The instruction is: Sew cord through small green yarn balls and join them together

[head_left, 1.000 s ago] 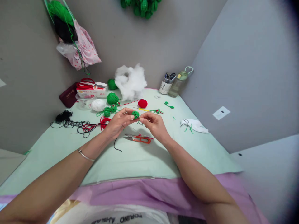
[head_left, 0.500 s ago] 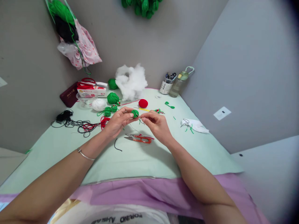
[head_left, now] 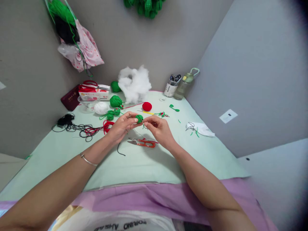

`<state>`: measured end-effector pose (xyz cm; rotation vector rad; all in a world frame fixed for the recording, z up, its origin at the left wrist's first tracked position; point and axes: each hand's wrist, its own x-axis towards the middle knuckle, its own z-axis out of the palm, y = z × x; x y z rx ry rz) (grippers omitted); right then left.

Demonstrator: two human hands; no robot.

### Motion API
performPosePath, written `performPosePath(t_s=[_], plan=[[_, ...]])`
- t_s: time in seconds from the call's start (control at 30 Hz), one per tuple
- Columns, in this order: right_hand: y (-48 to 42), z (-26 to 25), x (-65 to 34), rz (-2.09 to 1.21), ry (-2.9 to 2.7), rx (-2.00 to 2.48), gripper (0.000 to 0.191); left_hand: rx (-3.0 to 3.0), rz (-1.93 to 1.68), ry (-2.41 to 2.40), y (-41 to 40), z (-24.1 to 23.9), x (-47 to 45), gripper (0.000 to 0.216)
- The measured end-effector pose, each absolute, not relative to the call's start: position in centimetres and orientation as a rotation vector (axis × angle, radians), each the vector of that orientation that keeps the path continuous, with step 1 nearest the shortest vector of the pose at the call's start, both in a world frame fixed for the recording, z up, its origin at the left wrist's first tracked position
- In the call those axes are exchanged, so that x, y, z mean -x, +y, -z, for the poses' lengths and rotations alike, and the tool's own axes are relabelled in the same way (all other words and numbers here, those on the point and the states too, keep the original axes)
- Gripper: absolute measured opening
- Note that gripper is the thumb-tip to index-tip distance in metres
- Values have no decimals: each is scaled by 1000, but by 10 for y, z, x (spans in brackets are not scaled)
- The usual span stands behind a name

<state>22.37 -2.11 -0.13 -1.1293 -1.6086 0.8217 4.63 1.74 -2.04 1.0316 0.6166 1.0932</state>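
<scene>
My left hand [head_left: 124,125] is closed around a small green crocheted ball [head_left: 139,118] with dark lines on it, held above the table. Close against the ball's right side, my right hand [head_left: 157,128] pinches a thin needle, mostly hidden by the fingertips. A short dark strand hangs below the fingers. Under the hands lie orange-handled thread snips [head_left: 143,143], with a red strand beside them. A cut piece of black yarn [head_left: 119,150] rests to their left. Just beyond the hands are a yellow-handled crochet hook [head_left: 148,113] and a small green and red crocheted piece [head_left: 163,114].
Tangled black yarn [head_left: 66,119], a white yarn ball [head_left: 101,108], green yarn balls [head_left: 115,101] and red scissors [head_left: 90,85] on a box occupy the left. White stuffing [head_left: 134,84] and a red ball [head_left: 147,106] sit behind. A bottle [head_left: 184,86] and pen cup [head_left: 171,88] stand back right.
My right hand has shifted slightly left, its fingertips now closer to the green ball, and less of the needle shows. My left hand keeps its hold; the view has moved a little.
</scene>
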Motion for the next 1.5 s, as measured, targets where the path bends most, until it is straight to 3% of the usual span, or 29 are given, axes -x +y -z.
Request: performPosePath(t_s=[0.5,0.87,1.0,1.2,1.3,1.5], plan=[[-15,11,-221,-872,-1510,1034,12,-928,-1086,607,16,15,-48,20],[-12,14,-220,-981,-1436,1100,12,-1180,-1152,648,18,33,-52,24],[-16,17,-220,-775,-1592,1104,6,-1354,-1196,737,19,38,-53,25],[-19,13,-223,-279,-1838,1184,11,-1480,-1111,768,14,35,-57,23],[-22,0,-225,-413,-1672,1092,9,-1506,-1046,786,13,35,-58,23],[-22,-23,-242,-1179,-1400,969,26,-1528,-883,805,17,41,-55,26]])
